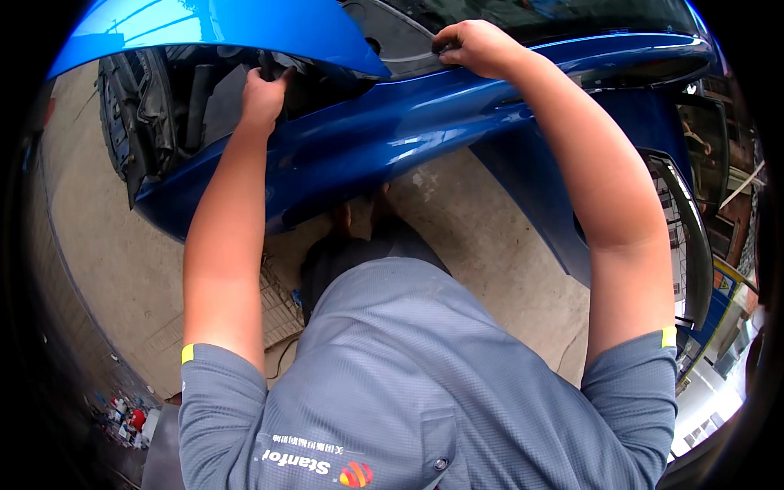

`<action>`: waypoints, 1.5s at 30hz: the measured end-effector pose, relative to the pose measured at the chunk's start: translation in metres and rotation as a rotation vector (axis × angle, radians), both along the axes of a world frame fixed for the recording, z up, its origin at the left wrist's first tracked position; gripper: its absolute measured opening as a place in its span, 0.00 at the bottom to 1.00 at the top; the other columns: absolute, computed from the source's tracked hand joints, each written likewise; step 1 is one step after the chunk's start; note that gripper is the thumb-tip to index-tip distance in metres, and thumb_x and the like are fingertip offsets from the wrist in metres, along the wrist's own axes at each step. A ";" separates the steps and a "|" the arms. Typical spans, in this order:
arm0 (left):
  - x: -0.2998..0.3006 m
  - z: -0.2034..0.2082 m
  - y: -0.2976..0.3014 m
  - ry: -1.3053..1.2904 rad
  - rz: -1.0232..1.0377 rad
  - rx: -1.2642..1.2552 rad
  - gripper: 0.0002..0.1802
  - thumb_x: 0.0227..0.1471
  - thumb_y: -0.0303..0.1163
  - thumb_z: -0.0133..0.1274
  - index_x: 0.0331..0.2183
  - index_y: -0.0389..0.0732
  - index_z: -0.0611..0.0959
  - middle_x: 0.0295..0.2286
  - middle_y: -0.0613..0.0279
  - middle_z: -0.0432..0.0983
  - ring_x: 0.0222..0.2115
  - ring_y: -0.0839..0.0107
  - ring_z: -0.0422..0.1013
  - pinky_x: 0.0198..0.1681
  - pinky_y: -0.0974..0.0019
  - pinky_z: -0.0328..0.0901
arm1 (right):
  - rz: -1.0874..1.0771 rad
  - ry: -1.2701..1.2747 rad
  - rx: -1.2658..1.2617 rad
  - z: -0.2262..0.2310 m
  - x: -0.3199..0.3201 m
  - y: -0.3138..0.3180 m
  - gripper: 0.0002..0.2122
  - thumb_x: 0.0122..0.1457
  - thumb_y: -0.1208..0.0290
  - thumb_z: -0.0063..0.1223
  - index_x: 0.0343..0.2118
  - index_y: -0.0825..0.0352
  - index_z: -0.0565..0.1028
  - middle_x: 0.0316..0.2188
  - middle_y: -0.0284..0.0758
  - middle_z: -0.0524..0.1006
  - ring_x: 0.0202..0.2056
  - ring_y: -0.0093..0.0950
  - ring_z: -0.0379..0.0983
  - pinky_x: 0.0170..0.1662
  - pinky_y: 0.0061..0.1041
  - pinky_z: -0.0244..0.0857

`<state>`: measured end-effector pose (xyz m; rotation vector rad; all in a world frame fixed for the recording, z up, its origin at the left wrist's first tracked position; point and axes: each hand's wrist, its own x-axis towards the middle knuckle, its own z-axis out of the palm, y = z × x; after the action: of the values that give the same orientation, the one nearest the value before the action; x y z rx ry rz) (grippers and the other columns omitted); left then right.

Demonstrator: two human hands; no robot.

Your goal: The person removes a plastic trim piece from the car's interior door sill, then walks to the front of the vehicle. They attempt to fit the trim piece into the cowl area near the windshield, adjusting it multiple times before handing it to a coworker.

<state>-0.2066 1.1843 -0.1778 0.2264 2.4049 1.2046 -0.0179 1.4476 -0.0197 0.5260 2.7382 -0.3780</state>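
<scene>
A blue car fender (343,139) spans the view ahead of me, under the raised blue hood (220,28). My left hand (264,98) reaches over the fender into the dark engine bay. Its thumb and a finger curl around something dark there; the other fingers are hidden. By the lower corner of the windshield, next to the black cowl panel (400,45), is my right hand (480,47). Its fingers are bent and pressed together on something small and dark at the panel's edge, which I cannot make out.
The blue car door (531,171) stands open at the right, its mirror and window beyond. Black front-end parts (135,114) are exposed at the left. A wire grate (278,306) lies on the concrete floor (457,204); assorted bottles (131,420) stand at the lower left.
</scene>
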 end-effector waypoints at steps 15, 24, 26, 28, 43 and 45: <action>-0.012 -0.014 -0.005 0.082 -0.153 -0.128 0.39 0.52 0.55 0.60 0.53 0.33 0.73 0.48 0.40 0.75 0.51 0.46 0.70 0.53 0.54 0.65 | 0.127 -0.081 0.236 -0.002 -0.027 -0.019 0.13 0.64 0.62 0.54 0.44 0.64 0.81 0.43 0.40 0.80 0.46 0.37 0.78 0.51 0.33 0.72; -0.020 -0.027 -0.008 -0.057 -0.057 -0.140 0.37 0.54 0.50 0.60 0.55 0.33 0.73 0.53 0.42 0.72 0.55 0.48 0.68 0.56 0.53 0.65 | 0.542 0.040 0.503 -0.039 -0.056 -0.028 0.23 0.65 0.57 0.50 0.62 0.50 0.68 0.67 0.34 0.59 0.69 0.34 0.51 0.69 0.35 0.48; -0.013 -0.018 -0.007 -0.102 -0.026 -0.114 0.35 0.55 0.48 0.60 0.55 0.33 0.74 0.53 0.43 0.72 0.54 0.48 0.69 0.56 0.55 0.65 | 0.571 0.033 0.517 -0.029 -0.050 -0.028 0.23 0.65 0.55 0.49 0.62 0.50 0.68 0.68 0.34 0.58 0.69 0.34 0.50 0.69 0.36 0.47; -0.013 -0.018 -0.010 -0.112 -0.008 -0.062 0.33 0.54 0.47 0.61 0.54 0.34 0.76 0.51 0.44 0.74 0.53 0.48 0.70 0.55 0.55 0.66 | 0.580 0.015 0.490 -0.022 -0.049 -0.029 0.23 0.66 0.53 0.47 0.62 0.50 0.68 0.68 0.34 0.57 0.70 0.34 0.48 0.70 0.37 0.45; -0.017 -0.008 -0.015 -0.061 -0.083 -0.103 0.25 0.51 0.44 0.65 0.40 0.31 0.83 0.36 0.47 0.82 0.36 0.52 0.77 0.42 0.59 0.71 | 0.521 -0.090 0.317 -0.008 -0.043 -0.052 0.18 0.63 0.59 0.53 0.54 0.56 0.76 0.67 0.33 0.59 0.69 0.35 0.48 0.70 0.37 0.46; -0.013 -0.001 -0.022 -0.146 0.057 0.142 0.21 0.52 0.41 0.64 0.36 0.31 0.82 0.31 0.52 0.81 0.30 0.60 0.76 0.35 0.61 0.70 | 0.507 -0.078 0.289 -0.008 -0.041 -0.050 0.18 0.62 0.60 0.54 0.54 0.56 0.76 0.66 0.34 0.61 0.69 0.36 0.49 0.69 0.37 0.47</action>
<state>-0.2199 1.1627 -0.1793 0.1099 2.2167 1.3703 -0.0590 1.3975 -0.0276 -0.0983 2.7322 0.1615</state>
